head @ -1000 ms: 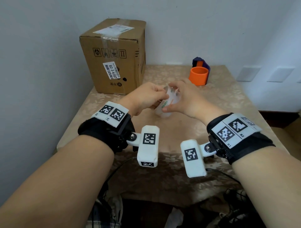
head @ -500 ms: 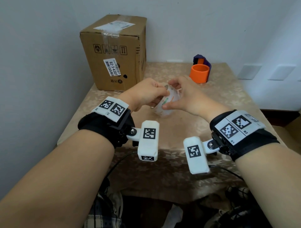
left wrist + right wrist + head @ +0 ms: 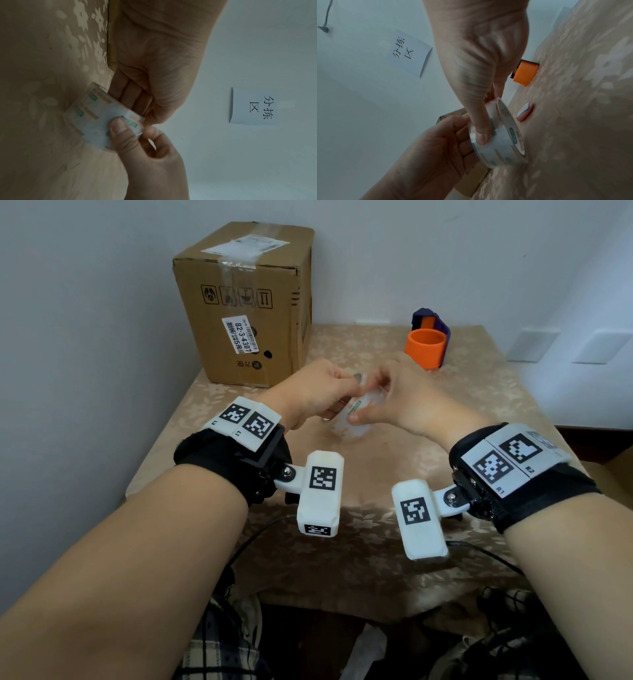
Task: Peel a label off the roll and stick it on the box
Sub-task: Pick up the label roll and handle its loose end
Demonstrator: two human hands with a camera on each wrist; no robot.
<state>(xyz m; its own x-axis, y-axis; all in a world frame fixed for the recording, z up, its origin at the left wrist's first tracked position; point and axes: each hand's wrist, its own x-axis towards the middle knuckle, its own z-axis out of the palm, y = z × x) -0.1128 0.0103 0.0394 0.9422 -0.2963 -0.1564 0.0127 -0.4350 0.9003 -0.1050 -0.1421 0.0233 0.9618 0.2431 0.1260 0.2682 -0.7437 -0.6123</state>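
A roll of labels [image 3: 352, 424], white with green and orange print, is held low over the table between both hands. My left hand [image 3: 342, 398] grips it from the left with curled fingers [image 3: 132, 93]. My right hand [image 3: 368, 405] pinches it from the right, the thumb [image 3: 481, 133] pressed on the roll's [image 3: 504, 143] outer face and the fingers curled at its top edge. No free label end shows. The brown cardboard box [image 3: 246, 302] stands upright at the back left of the table, apart from both hands.
An orange cup [image 3: 426, 347] and a purple holder [image 3: 432, 320] stand at the back right. A small pink and white oval thing [image 3: 525, 111] lies on the floral tablecloth [image 3: 479, 392] behind the roll. Walls close the left and the back.
My right hand's fingers have curled in tighter at the roll's top edge, close to my left thumb. The roll and both hands stay in about the same place.
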